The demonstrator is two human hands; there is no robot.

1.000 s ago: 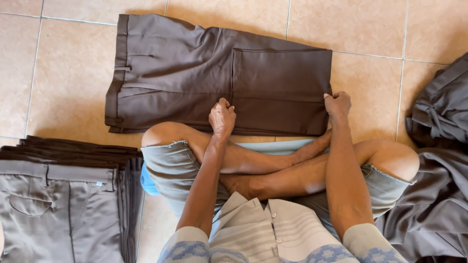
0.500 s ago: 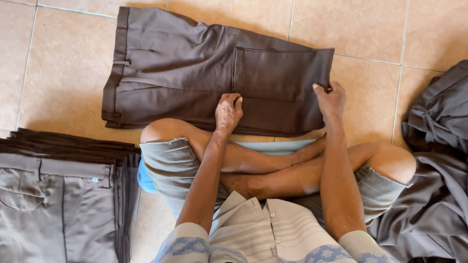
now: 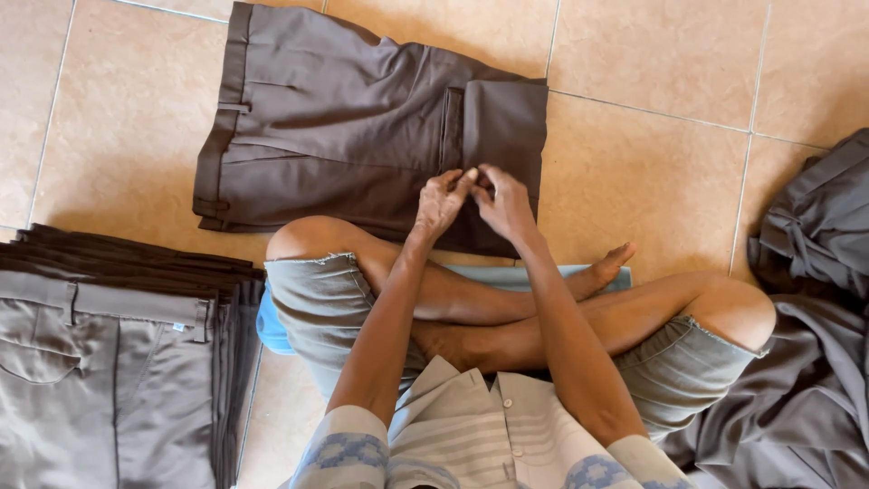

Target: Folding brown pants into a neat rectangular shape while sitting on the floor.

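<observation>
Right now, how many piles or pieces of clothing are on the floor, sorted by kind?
Brown shorts spread flat under both hands: 1
Neat stack of folded garments, at left: 1
Loose heap of dark cloth, at right: 1
Total: 3

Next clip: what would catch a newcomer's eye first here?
Both hands, the left hand and right hand, meet at the lower edge of the dark brown shorts spread flat on the tiled floor, just beyond the person's crossed legs. A neat stack of folded trousers sits at the left, and a loose heap of dark garments lies at the right.
</observation>
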